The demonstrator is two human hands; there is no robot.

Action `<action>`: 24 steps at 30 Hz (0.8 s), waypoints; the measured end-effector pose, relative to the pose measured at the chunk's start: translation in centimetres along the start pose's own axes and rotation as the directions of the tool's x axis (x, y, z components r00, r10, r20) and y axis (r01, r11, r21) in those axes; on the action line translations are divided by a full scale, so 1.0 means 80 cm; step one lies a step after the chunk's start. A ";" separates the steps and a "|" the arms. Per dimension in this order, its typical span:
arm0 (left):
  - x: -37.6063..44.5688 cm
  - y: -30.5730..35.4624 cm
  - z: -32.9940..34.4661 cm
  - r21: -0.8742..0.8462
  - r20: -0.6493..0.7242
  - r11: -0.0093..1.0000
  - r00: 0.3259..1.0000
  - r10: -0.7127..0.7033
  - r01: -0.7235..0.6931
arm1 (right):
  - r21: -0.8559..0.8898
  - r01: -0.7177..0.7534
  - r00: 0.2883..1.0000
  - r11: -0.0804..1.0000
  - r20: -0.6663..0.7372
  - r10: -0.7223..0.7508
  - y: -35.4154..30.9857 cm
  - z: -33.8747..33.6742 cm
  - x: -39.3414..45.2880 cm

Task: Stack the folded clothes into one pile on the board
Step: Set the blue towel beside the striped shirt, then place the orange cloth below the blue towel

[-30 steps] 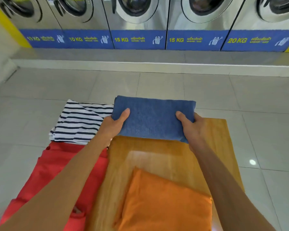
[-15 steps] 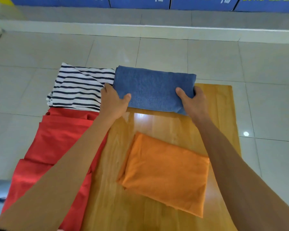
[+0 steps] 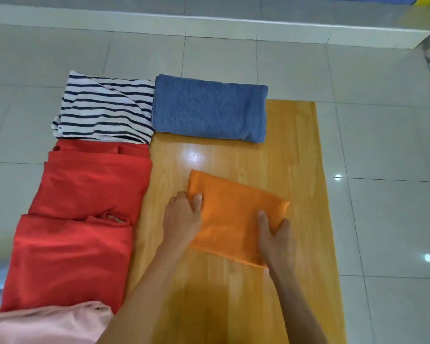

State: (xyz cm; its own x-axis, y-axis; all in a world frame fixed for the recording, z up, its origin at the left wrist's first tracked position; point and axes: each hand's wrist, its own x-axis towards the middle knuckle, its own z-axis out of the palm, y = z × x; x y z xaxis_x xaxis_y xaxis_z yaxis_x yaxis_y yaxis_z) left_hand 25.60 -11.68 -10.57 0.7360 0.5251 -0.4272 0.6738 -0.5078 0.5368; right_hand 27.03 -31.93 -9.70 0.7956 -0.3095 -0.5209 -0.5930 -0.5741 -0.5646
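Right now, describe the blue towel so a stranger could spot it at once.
Find the wooden board on the tiled floor. At its far end lies the blue towel, folded into a thick rectangle, with the striped shirt at its left. It is the only blue, fuzzy piece; the orange cloth nearer the person is flatter.

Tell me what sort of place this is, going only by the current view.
Probably a laundry or clothes-folding spot, though that is a guess. Folded clothes lie about: a blue towel, a striped shirt and red garments. A wooden board lies flat on a pale tiled floor below a raised step.
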 end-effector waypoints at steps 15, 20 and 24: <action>0.116 0.004 -0.096 -0.012 -0.241 0.997 0.967 -0.082 0.082 | 0.087 0.336 0.933 0.938 0.107 -0.344 -0.162 0.074 0.086; 0.123 0.006 -0.095 0.022 -0.252 0.990 0.959 -0.128 0.138 | -0.020 0.369 0.927 0.929 0.076 -0.367 -0.151 0.080 0.093; 0.114 -0.007 -0.101 -0.064 -0.174 0.997 0.983 -0.059 0.048 | -0.045 0.352 0.936 0.935 0.048 -0.349 -0.152 0.082 0.088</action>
State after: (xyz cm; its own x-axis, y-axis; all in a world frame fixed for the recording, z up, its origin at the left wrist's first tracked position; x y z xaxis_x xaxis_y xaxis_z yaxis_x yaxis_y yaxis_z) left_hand 31.39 -1.11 -8.89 0.6727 0.6647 -0.3250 0.7031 -0.4373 0.5608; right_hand 39.02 -22.15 -10.74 0.9457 -0.0527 -0.3207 -0.2692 -0.6797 -0.6823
